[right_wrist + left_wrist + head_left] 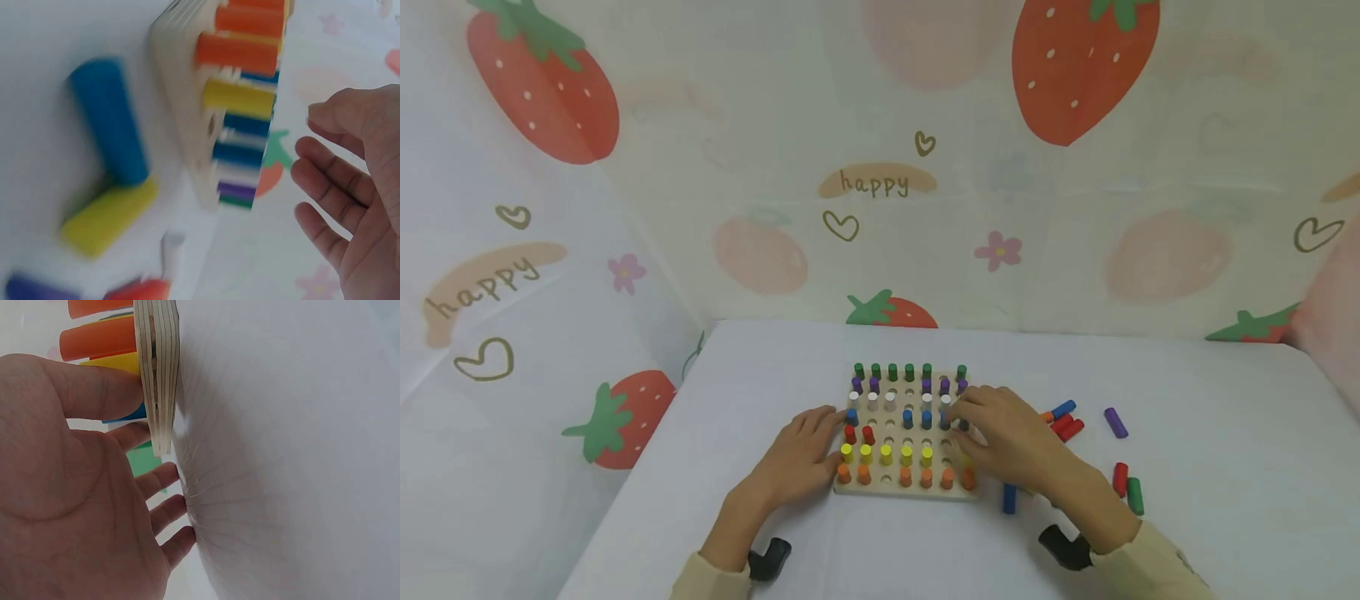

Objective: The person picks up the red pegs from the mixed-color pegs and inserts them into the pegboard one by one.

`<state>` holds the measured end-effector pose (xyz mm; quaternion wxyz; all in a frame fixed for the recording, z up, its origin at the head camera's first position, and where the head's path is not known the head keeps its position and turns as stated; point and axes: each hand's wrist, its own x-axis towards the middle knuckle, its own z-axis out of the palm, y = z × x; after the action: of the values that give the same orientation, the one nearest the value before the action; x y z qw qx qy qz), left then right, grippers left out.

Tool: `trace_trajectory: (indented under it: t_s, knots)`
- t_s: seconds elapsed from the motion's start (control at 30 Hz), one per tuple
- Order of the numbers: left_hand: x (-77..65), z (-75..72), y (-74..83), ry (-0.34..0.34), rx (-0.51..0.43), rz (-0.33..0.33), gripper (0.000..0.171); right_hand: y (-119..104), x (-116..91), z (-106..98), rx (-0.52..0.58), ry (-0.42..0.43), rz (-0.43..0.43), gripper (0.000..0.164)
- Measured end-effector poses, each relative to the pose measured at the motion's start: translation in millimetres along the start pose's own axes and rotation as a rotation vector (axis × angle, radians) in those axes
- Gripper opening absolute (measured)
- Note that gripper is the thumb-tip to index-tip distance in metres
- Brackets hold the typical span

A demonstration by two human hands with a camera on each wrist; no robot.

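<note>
A wooden pegboard (906,492) lies flat on the table, with rows of green, purple, white, blue, red, yellow and orange pegs standing in its holes; some holes hold none. My left hand (801,450) rests at the board's left side. In the left wrist view its thumb and forefinger touch the board's edge, and the other fingertips lie on the cloth. Over the board's right part hovers my right hand (1011,437), fingers loosely bent. Nothing shows between the fingers of this right hand (356,187) in the right wrist view. It covers part of the board's right side from the head camera.
Loose pegs lie right of the board: a blue peg (1009,498), a purple peg (1116,422), a green peg (1135,496), a red peg (1120,479) and a small pile farther back. White cloth (760,358) covers the table. A strawberry-print curtain (880,108) hangs behind.
</note>
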<state>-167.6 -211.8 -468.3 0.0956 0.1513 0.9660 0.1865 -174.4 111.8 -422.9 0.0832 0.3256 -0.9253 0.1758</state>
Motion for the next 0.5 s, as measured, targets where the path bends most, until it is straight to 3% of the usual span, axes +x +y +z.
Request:
trace_trajectory:
  t_s: [0.5]
  knots:
    - [2.1, 1.5, 0.2, 0.014, -0.002, 0.001, 0.062, 44, -53, -11, -0.013, 0.01, 0.174, 0.021]
